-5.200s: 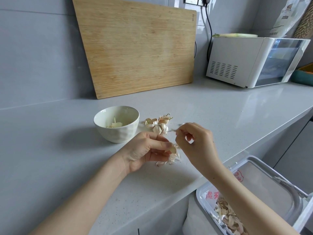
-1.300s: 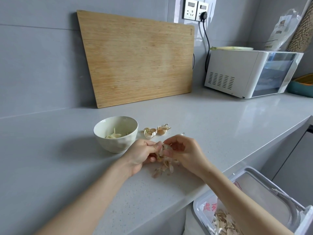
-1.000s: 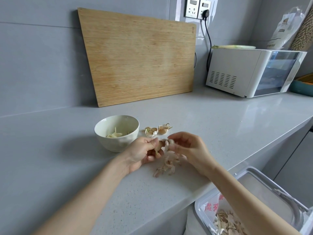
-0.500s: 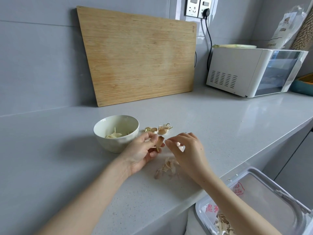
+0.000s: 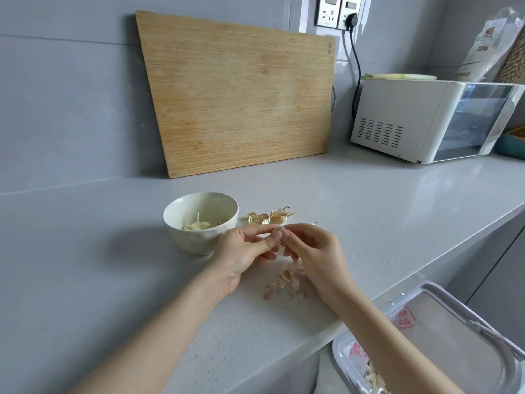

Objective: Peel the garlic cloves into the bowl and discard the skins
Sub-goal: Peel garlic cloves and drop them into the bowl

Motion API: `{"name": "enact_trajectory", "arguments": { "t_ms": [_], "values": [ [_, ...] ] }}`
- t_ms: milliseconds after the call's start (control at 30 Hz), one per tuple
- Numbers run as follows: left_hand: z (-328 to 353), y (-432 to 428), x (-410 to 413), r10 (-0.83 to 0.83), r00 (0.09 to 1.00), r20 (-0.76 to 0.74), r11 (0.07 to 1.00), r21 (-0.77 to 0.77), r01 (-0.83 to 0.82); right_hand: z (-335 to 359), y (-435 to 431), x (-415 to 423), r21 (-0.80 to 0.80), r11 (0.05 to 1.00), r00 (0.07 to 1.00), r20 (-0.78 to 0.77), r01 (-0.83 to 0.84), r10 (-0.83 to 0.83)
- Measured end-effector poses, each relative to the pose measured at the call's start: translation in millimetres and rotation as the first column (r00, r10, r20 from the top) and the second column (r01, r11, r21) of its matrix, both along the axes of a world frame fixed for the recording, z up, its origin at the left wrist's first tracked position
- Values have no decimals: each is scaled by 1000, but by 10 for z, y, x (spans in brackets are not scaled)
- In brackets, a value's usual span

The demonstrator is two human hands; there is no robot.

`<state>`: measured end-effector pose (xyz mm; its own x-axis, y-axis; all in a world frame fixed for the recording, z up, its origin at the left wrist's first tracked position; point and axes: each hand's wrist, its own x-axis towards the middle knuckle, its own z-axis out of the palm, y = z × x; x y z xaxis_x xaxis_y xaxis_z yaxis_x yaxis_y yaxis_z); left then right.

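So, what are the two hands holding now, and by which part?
A mostly hidden garlic clove, pinched at fingertips by left hand and right hand; part unclear.

The grey speckled bench [image 5: 369, 217] carries a white bowl [image 5: 196, 240] just left of the fingers [image 5: 255, 230]. A few unpeeled garlic cloves [image 5: 268, 217] lie just behind the fingers. A loose heap of skins [image 5: 285, 280] lies beneath them, nearer the front edge. Well behind the fingers a wooden cutting board [image 5: 241, 95] stands on the bench, leaning on the wall. A white appliance [image 5: 397, 118] sits far behind to their right.
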<state>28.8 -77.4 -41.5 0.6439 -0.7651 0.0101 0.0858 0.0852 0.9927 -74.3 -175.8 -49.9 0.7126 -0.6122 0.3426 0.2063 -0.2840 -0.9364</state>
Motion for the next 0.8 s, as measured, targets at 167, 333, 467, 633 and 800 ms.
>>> {"name": "enact_trajectory", "arguments": {
  "t_ms": [167,333,467,633,800],
  "values": [
    [58,28,-11,-3,975,-220,1000,-22,-2,-1,23,-29,-33,999,999,30,-39,40],
    [42,41,-6,11,928,-373,996,-74,-42,-10,23,-36,-3,1000,999,-20,25,-25],
    [28,44,2,21,934,-357,997,-58,-44,-24,47,-36,-177,983,996,-71,48,-62],
    [-2,38,-11,71,939,-337,994,-51,-94,-87,61,-10,-445,889,988,-47,112,-148],
    [10,39,-4,62,930,-362,995,-53,-87,-154,57,26,-559,815,987,35,150,-157]
  ]
}}
